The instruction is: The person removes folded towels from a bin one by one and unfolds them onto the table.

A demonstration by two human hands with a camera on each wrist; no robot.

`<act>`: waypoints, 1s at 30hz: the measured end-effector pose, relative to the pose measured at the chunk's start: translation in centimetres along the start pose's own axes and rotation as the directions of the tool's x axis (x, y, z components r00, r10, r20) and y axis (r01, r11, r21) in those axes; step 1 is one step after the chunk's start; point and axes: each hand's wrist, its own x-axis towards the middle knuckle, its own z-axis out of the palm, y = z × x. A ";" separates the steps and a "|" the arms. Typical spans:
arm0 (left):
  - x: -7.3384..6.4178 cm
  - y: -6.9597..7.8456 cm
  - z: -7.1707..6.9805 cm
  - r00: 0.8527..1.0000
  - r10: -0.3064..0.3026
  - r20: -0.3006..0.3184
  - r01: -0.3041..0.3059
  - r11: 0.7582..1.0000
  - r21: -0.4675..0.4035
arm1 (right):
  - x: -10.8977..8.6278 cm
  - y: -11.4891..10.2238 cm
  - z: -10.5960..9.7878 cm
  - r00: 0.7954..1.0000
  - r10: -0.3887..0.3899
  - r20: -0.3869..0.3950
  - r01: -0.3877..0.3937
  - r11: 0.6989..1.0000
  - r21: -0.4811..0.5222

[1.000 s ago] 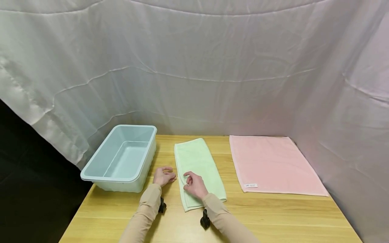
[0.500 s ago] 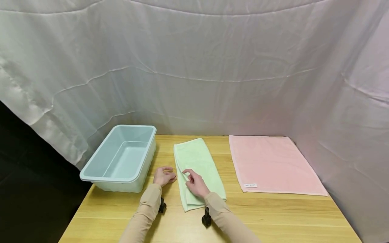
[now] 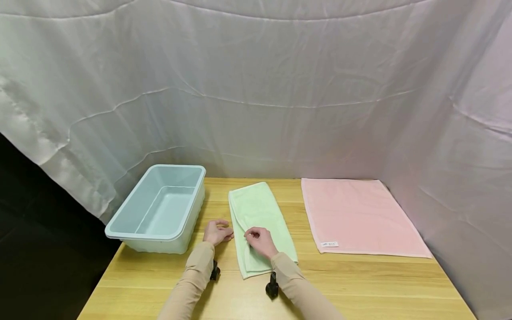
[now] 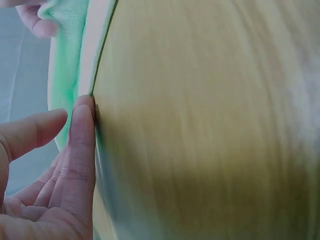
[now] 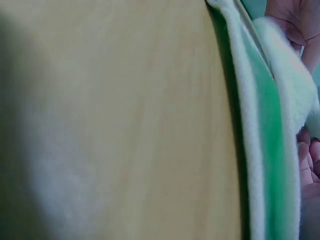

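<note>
A pale green towel [image 3: 260, 202] lies folded lengthwise on the table, its near end towards me. My right hand [image 3: 261, 241] is over its nearer half, with thumb and index finger pinching the upper layer's left edge. That layer rises clear of the one beneath in the right wrist view, where part of the right hand [image 5: 311, 165] shows behind the cloth. Just left of the towel rests my left hand [image 3: 218, 232], its fingers relaxed. One fingertip of the left hand [image 4: 70, 190] touches the towel's edge in the left wrist view, the thumb held apart.
A light blue plastic basin [image 3: 168, 209] stands at the left of the wooden table [image 3: 360, 284], close to my left hand. A pink towel [image 3: 360, 215] with a white label lies flat at the right. Grey curtains [image 3: 256, 133] hang behind.
My right index finger has curled in to meet the thumb, and the hand has shifted slightly right. The green towel's upper edge has lifted and moved right. The left hand has barely moved.
</note>
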 end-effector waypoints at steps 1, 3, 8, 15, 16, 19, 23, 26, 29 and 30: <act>0.1 0.0 0.0 1.000 -0.005 -0.003 0.005 1.000 0.001 | 0.0 0.0 0.0 1.000 -0.001 -0.006 0.001 1.000 0.006; 0.2 0.0 0.1 1.000 -0.008 -0.002 0.008 1.000 0.004 | 0.0 0.1 0.0 1.000 0.001 -0.014 -0.001 1.000 0.013; 0.2 0.1 0.2 1.000 -0.028 0.004 0.028 1.000 -0.008 | 0.1 0.2 0.0 1.000 0.002 -0.027 0.000 0.998 0.067; 0.0 0.1 0.8 0.999 -0.048 0.019 0.047 0.999 0.024 | 0.0 -0.2 0.0 0.994 0.093 -0.056 -0.083 0.985 0.150; 0.0 0.1 0.9 0.999 -0.048 0.018 0.048 0.998 0.029 | 0.0 -0.3 0.0 0.993 0.104 -0.063 -0.095 0.987 0.133; -0.1 0.3 1.1 0.999 -0.046 0.018 0.045 0.998 0.044 | 0.0 -0.7 -0.2 0.988 0.122 -0.096 -0.115 0.991 0.075; 0.0 0.3 1.3 0.999 -0.048 0.017 0.047 0.998 0.052 | 0.1 -1.0 -0.6 0.981 0.143 -0.132 -0.136 0.989 0.064; 0.1 0.2 1.3 0.999 -0.042 0.016 0.041 0.998 0.055 | 0.2 -0.9 -0.8 0.976 0.157 -0.150 -0.146 0.986 0.085; 0.2 0.2 1.3 0.999 -0.037 0.014 0.036 0.998 0.056 | 0.3 -0.7 -1.1 0.971 0.171 -0.169 -0.156 0.983 0.097; 0.2 0.1 1.3 0.999 -0.034 0.014 0.033 0.998 0.057 | 0.3 -0.6 -1.1 0.969 0.177 -0.174 -0.162 0.982 0.100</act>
